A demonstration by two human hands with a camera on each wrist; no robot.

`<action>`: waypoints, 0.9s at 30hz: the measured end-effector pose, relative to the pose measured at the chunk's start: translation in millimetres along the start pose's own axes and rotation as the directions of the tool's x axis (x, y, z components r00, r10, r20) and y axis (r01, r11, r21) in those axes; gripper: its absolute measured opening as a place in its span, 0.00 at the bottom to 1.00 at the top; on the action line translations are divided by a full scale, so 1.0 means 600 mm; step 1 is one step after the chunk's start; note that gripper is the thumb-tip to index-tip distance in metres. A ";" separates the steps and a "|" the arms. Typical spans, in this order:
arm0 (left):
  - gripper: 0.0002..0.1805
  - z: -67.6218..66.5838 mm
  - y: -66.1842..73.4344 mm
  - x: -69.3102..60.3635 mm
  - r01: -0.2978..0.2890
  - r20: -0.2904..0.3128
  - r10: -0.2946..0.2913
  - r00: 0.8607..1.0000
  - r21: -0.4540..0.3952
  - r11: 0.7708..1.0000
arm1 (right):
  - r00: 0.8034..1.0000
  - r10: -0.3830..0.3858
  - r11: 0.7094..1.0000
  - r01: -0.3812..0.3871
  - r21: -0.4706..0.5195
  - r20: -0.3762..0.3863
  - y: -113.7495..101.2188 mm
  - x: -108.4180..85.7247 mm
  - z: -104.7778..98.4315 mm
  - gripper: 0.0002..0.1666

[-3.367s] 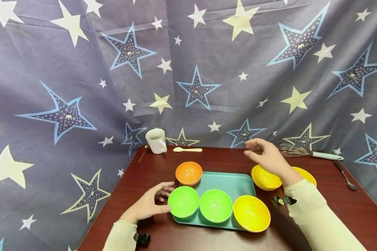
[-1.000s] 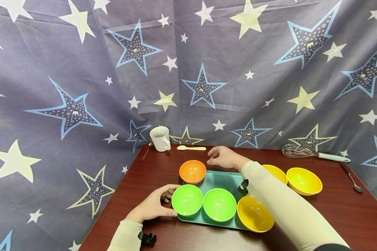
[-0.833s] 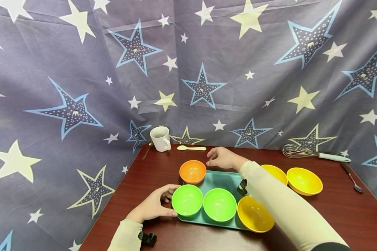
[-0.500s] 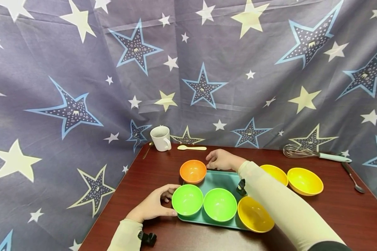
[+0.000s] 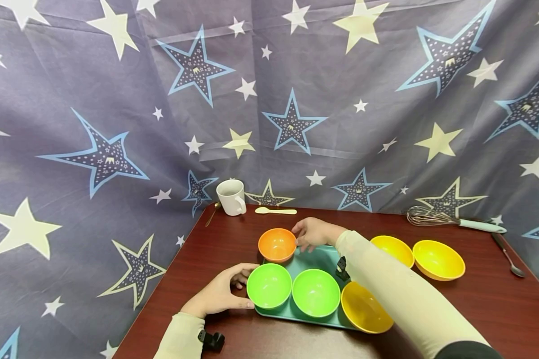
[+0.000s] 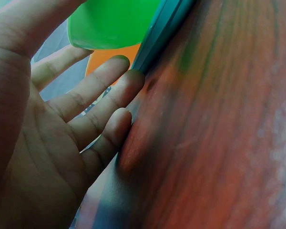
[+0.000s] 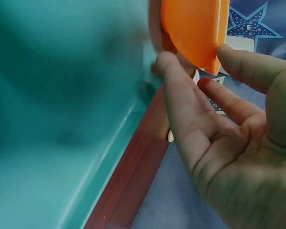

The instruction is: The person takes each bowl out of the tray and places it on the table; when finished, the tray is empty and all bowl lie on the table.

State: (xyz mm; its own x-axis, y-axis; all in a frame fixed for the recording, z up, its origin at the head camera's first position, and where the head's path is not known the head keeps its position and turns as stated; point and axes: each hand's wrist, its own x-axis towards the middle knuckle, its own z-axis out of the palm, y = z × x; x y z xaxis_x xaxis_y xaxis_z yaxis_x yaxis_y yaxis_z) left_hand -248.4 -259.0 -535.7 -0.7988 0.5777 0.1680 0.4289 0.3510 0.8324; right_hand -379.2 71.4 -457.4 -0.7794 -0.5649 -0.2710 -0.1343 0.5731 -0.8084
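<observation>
The right hand [image 5: 316, 233] is at the right side of the orange bowl [image 5: 277, 245]; in the right wrist view its thumb touches the rim of the orange bowl [image 7: 193, 28], other fingers beneath. The left hand [image 5: 224, 294] is beside the left green bowl [image 5: 269, 285], thumb at its rim. In the left wrist view the left hand [image 6: 62, 119] has its fingers extended beside the tray edge, below the green bowl [image 6: 114, 24]. A second green bowl [image 5: 316, 293] and a yellow bowl [image 5: 366, 308], partly behind the right sleeve, stand on the teal tray [image 5: 296, 316].
Two yellow bowls [image 5: 438, 260] stand to the tray's right, one partly behind the right sleeve. Along the back are a white mug [image 5: 231, 197], a cream spoon [image 5: 276, 211] and a whisk [image 5: 453, 221]. Small spoons lie at the far left and far right. A starry cloth hangs behind.
The right hand has moved left from above the yellow bowls, then down to the orange bowl's side. The left hand keeps its place by the green bowl. The head view has shifted slightly.
</observation>
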 end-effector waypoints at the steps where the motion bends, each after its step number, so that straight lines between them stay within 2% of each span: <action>1: 0.43 0.000 0.001 0.000 0.006 0.000 -0.006 1.000 0.000 1.000 | 1.000 0.003 1.000 -0.003 0.012 0.003 0.000 0.001 0.001 0.25; 5: 0.43 0.000 0.002 0.001 0.008 0.001 -0.008 1.000 0.011 1.000 | 1.000 0.000 0.999 -0.001 0.050 0.014 0.000 0.005 0.004 0.27; 12: 0.43 -0.001 -0.001 0.000 0.007 0.002 -0.007 1.000 0.023 1.000 | 0.999 0.026 0.985 -0.031 0.171 0.030 0.002 0.010 0.013 0.29; 17: 0.43 -0.001 -0.002 0.001 0.006 0.002 -0.006 1.000 0.026 1.000 | 0.999 0.036 0.976 -0.042 0.212 0.031 0.001 0.011 0.017 0.29; 27: 0.43 0.000 -0.003 0.001 0.001 0.002 -0.001 1.000 0.025 1.000 | 0.999 0.034 0.976 -0.041 0.212 0.039 0.001 0.007 0.018 0.28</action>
State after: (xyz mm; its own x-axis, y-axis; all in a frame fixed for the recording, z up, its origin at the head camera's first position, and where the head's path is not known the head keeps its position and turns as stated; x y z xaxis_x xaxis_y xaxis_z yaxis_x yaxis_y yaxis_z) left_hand -249.6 -259.1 -537.2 -0.7984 0.5788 0.1663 0.4386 0.3697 0.8191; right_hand -376.1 63.2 -464.7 -0.7592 -0.5677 -0.3183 0.0309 0.4571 -0.8889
